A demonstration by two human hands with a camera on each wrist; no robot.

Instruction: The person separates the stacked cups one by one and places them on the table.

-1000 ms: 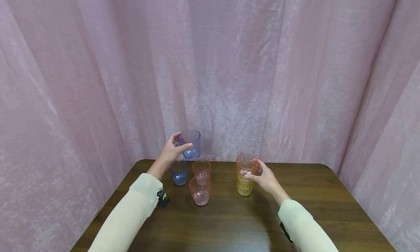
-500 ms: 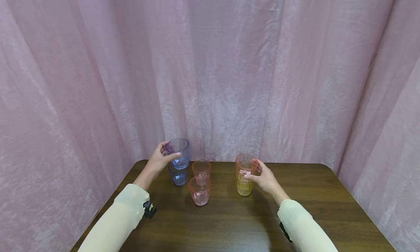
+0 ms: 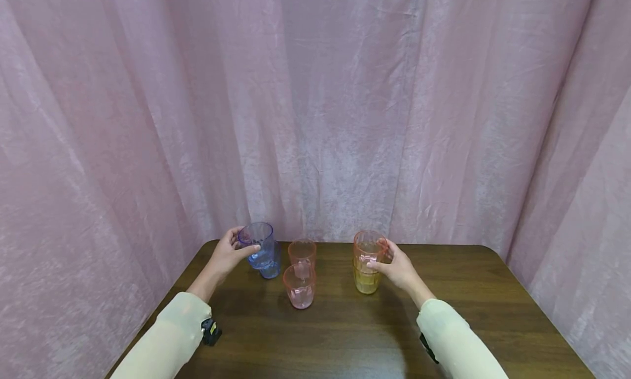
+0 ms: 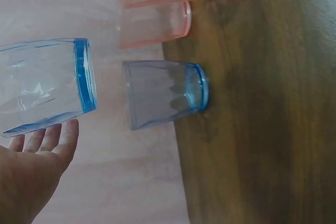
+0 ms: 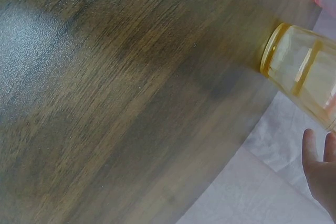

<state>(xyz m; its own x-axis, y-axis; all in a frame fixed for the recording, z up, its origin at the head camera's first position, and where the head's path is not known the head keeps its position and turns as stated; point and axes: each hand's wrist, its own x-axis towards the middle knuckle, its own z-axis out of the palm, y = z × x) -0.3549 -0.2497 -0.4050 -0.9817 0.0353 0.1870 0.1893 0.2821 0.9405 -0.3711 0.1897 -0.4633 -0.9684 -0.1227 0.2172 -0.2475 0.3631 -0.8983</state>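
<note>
My left hand (image 3: 228, 257) holds a clear blue cup (image 4: 44, 87) by its side, thumb in front and fingers behind. In the left wrist view this cup is off the table, apart from a second blue cup (image 4: 163, 93) that stands upright. In the head view the held cup partly covers the standing one. My right hand (image 3: 400, 268) grips a pink cup (image 3: 367, 248) set in a yellow cup (image 3: 367, 284) on the table. Only the hand's fingertips and part of the palm show in the right wrist view, beside the yellow cup.
Two more pink cups stand mid-table, a front one (image 3: 299, 291) and a back one (image 3: 302, 251) partly behind it. The brown wooden table (image 3: 335, 340) ends at a pink curtain (image 3: 345, 121) behind the cups.
My left hand has carried the blue cup down and to the left, from above the pink cups past the standing blue cup. The right hand and its cups have stayed put.
</note>
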